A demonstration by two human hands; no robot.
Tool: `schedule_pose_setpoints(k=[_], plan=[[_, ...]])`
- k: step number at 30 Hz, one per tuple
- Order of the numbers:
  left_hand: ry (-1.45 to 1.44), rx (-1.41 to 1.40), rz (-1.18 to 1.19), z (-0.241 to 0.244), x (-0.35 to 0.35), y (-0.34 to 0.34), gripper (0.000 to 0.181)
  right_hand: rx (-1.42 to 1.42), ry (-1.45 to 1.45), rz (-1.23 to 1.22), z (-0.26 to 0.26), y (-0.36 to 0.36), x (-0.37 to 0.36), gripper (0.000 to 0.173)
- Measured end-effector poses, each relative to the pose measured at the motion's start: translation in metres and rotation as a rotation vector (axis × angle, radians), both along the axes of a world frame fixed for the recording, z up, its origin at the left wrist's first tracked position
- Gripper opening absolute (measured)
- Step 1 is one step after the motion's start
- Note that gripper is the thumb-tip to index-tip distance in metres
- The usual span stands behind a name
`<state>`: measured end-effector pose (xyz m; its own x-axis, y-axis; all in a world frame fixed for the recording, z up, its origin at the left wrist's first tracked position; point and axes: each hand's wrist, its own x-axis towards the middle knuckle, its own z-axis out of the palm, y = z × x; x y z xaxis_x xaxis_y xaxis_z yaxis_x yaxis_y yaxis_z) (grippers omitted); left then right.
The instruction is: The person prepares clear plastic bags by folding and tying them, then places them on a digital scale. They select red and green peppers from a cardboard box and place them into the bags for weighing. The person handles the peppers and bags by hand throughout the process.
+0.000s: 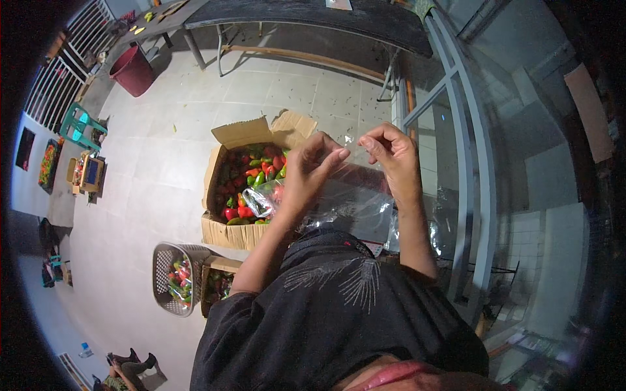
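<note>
My left hand is raised before my chest, thumb and forefinger pinched together. At its fingertips glints a small bit of clear plastic. Level with it, my right hand has its fingers curled and thumb against forefinger; whether it grips the clear film cannot be made out. Below both hands, clear plastic bags lie across a surface in front of me. Left of my left hand, an open cardboard box holds many red and green peppers. A clear bag with shiny folds rests partly over these peppers.
A plastic basket with bagged peppers and another box stand left of me. A dark table, a red bucket and a green chair are farther off. A metal-framed glass door is at right. A person sits lower left.
</note>
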<state>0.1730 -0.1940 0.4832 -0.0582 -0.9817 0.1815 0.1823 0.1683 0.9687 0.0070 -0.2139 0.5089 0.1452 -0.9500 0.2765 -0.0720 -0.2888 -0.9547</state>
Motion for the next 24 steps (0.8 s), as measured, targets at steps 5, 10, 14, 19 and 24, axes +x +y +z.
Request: schedule_pose_setpoints(k=[5,10,14,19,24], plan=[[-0.007,-0.025,0.026,0.0,0.0,0.001,0.019,-0.023,0.042,-0.025,0.002,0.002,0.002,0.024],[-0.11,-0.074,0.055,0.003,-0.001,0.002,0.021,-0.049,0.016,-0.032,0.0,0.002,0.003,0.025],[-0.115,-0.11,0.075,0.002,-0.003,0.001,0.02,-0.025,0.004,0.0,-0.003,0.003,-0.001,0.018],[-0.116,-0.1,0.078,0.002,-0.003,0.002,0.019,0.037,-0.103,0.024,-0.002,0.006,0.001,0.011],[-0.04,-0.078,0.084,0.011,-0.005,0.006,0.019,0.028,-0.089,0.043,-0.001,0.006,0.001,0.011]])
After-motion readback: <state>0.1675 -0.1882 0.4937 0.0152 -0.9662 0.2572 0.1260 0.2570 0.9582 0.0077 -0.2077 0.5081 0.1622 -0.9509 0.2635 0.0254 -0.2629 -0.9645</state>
